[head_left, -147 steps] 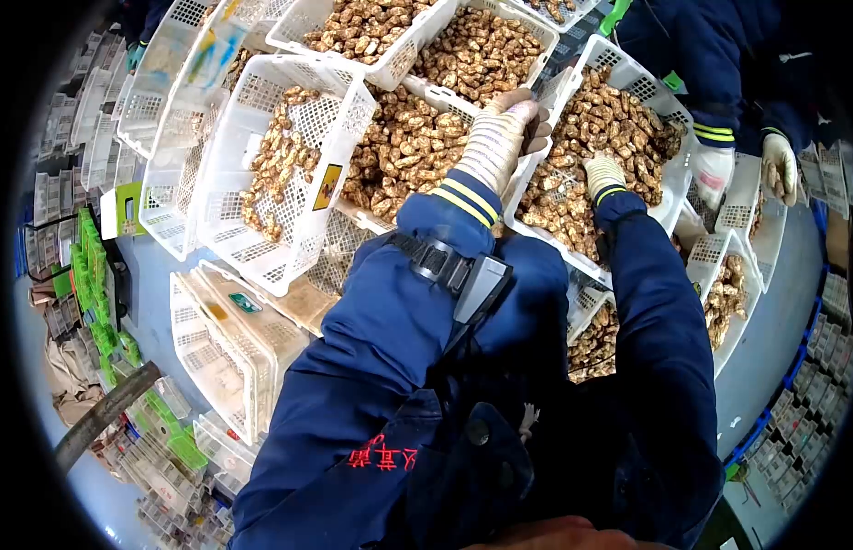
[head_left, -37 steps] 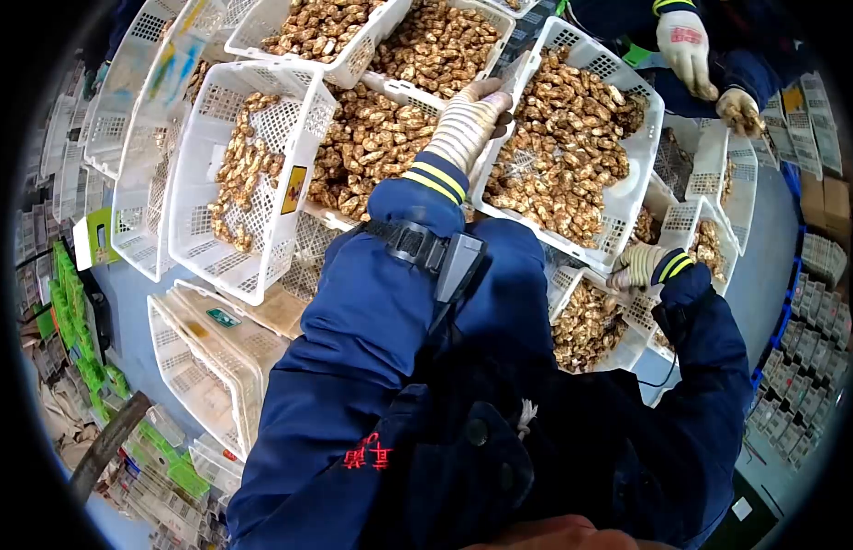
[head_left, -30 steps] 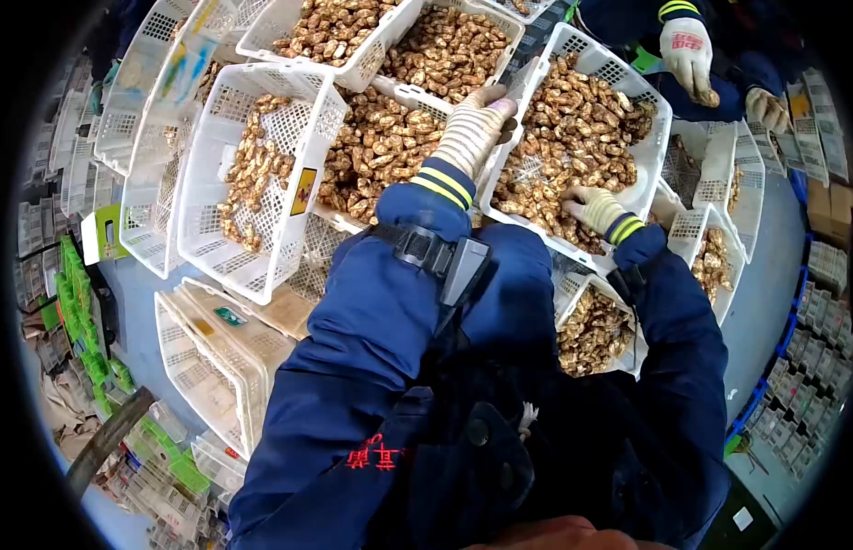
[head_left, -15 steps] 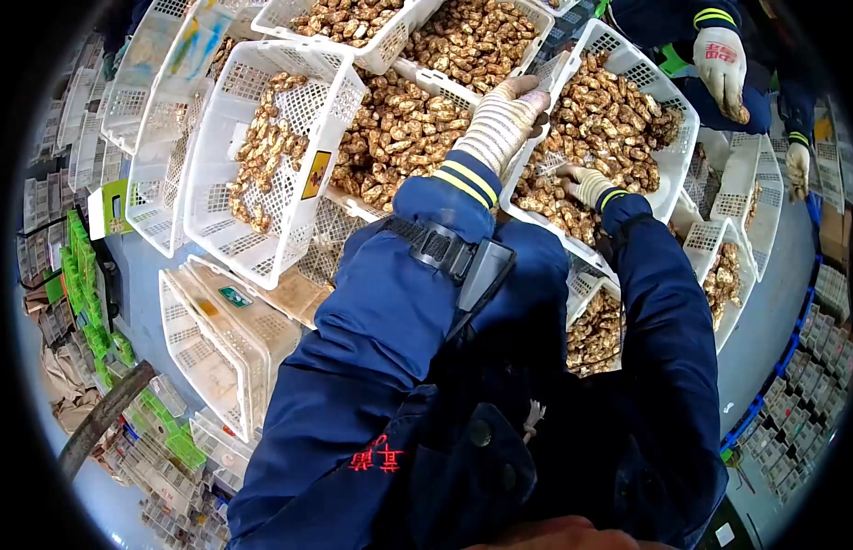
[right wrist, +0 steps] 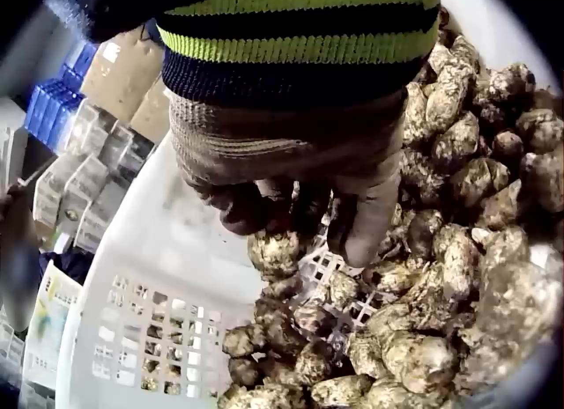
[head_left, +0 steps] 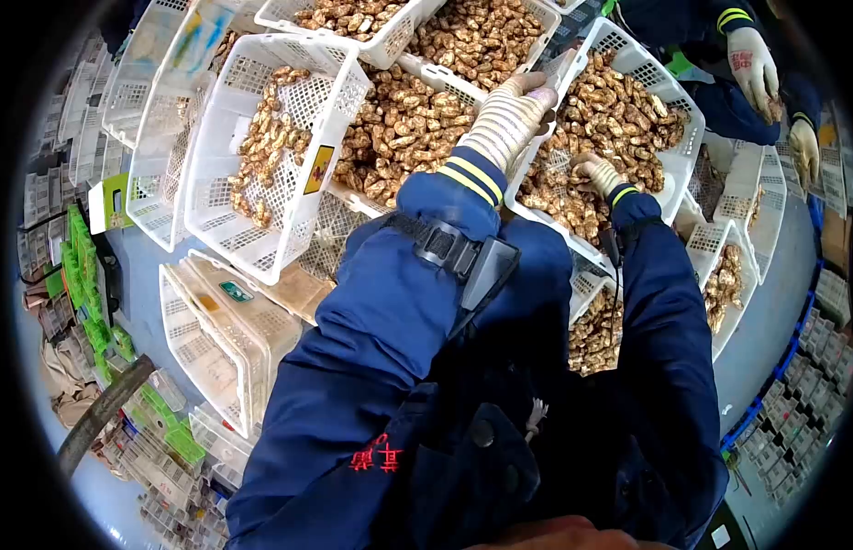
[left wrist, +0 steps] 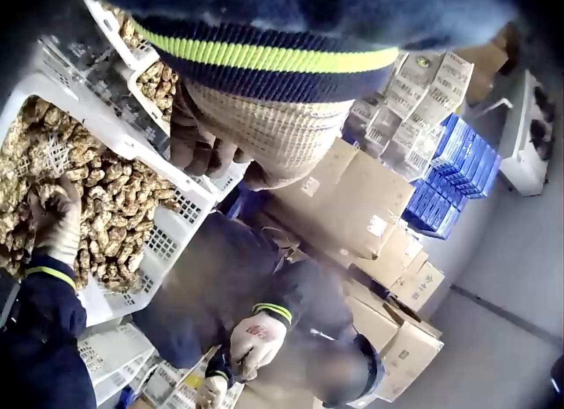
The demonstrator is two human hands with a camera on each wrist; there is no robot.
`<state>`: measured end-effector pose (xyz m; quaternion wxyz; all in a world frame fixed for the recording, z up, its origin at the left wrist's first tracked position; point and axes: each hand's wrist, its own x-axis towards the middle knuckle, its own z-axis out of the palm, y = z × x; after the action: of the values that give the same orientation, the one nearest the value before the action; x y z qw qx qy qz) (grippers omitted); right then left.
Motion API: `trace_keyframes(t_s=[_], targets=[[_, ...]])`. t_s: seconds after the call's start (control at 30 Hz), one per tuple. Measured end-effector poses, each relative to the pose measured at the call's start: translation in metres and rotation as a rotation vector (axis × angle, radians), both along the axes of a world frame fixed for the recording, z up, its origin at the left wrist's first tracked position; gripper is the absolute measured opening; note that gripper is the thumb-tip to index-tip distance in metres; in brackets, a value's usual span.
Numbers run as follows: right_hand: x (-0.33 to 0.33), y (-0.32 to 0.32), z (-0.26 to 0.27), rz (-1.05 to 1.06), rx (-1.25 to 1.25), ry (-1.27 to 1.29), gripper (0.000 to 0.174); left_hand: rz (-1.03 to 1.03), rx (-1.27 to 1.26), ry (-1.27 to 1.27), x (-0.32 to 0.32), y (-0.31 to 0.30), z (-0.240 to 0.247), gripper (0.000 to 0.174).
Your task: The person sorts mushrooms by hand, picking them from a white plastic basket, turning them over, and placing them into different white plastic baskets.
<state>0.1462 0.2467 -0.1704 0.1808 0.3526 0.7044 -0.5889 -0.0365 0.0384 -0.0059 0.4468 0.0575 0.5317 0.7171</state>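
Observation:
My gloved right hand (head_left: 601, 176) reaches down into a tilted white crate (head_left: 670, 197) of brown-and-white mushrooms (head_left: 619, 119). In the right wrist view its fingers (right wrist: 366, 228) bend down around the top of a mushroom (right wrist: 275, 255), with more mushrooms packed beside and below. My gloved left hand (head_left: 507, 124) stays at this crate's upper left rim. Its fingers (left wrist: 198, 149) are curled, and the left wrist view shows them close over the crate's corner; I cannot tell whether they grip the rim.
Left of my left arm stands a crate (head_left: 248, 215) with a thin line of mushrooms. Fuller crates (head_left: 436, 78) lie ahead, with a smaller crate (head_left: 582, 289) below my right forearm. Stacked crates (head_left: 238, 335) stand at lower left. Another person's gloved hand (head_left: 752, 69) is at upper right.
My right hand has gone from the lower crate on the right back into the tilted crate and shifted among its mushrooms. My left hand keeps its place at the rim.

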Motion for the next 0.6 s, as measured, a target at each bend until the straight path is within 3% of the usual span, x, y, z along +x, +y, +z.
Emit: trace_keyframes(t_s=[0.03,0.1,0.17,0.2,0.23,0.3,0.33,0.37,0.47,0.6], targets=[[0.004,0.003,0.003,-0.266,-0.277,0.020,0.033,-0.006,0.015,-0.009,0.001,0.000,-0.001,0.043],[0.000,-0.005,0.026,-0.334,-0.355,0.018,0.036,-0.030,0.018,0.015,0.001,0.003,-0.005,0.043],[-0.011,-0.016,0.021,-0.280,-0.218,0.084,0.036,-0.027,0.022,-0.009,0.001,0.002,-0.004,0.044],[-0.019,-0.018,0.023,-0.044,-0.017,-0.021,0.043,-0.024,0.021,-0.018,0.001,0.001,-0.002,0.044],[-0.024,-0.005,-0.024,0.338,0.429,-0.051,0.048,-0.016,0.018,-0.016,0.001,0.001,-0.001,0.043],[-0.047,-0.043,0.017,0.676,0.654,-0.394,0.053,-0.004,0.011,-0.018,0.003,0.000,0.000,0.043],[-0.038,-0.056,0.008,0.684,0.864,-0.189,0.050,-0.011,0.014,-0.030,0.002,0.001,-0.001,0.043],[-0.046,-0.051,0.003,0.830,0.785,-0.351,0.049,-0.009,0.015,-0.029,0.002,0.001,-0.001,0.043],[-0.047,-0.040,-0.023,0.957,0.886,-0.276,0.048,-0.006,0.007,-0.037,0.002,0.002,-0.002,0.044],[-0.036,-0.026,0.003,0.583,0.448,-0.183,0.041,-0.049,-0.001,-0.002,0.000,-0.001,0.002,0.045]])
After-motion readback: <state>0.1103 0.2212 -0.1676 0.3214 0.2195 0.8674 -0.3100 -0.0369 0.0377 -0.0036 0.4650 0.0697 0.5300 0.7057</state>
